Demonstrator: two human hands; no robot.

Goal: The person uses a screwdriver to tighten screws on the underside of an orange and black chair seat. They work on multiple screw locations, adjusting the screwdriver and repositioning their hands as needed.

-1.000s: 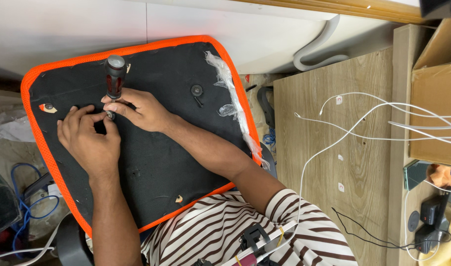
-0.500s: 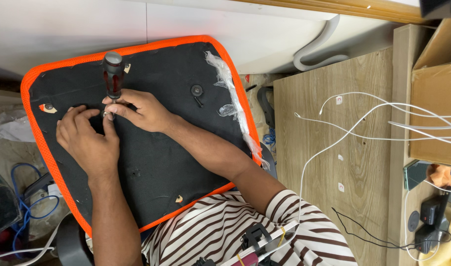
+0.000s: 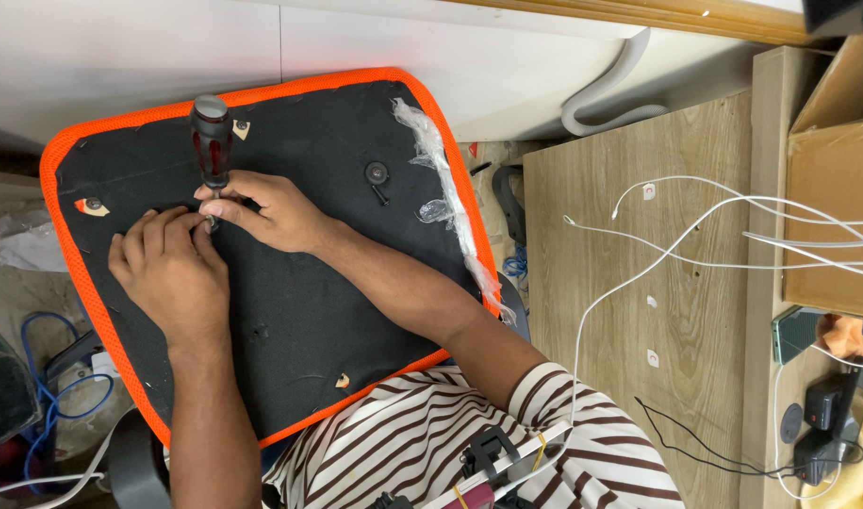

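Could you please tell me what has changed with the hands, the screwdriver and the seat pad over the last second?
Very little. The screwdriver handle has tipped slightly, with the right hand still pinching its shaft and the left hand still pressed beside the tip. Nothing was picked up or let go. The black seat pad with orange edging and the white cables stayed where they were.

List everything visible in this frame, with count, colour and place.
seat pad: one, black with orange rim, centre-left
screwdriver: one, red-and-black handle, upright on the pad
wooden board: one, light brown, right
white cables: several, across the board
cardboard box: one, brown, far right
grey hose: one, top
blue cable: one, lower left
left hand: on the pad at the screwdriver tip
right hand: gripping the screwdriver shaft
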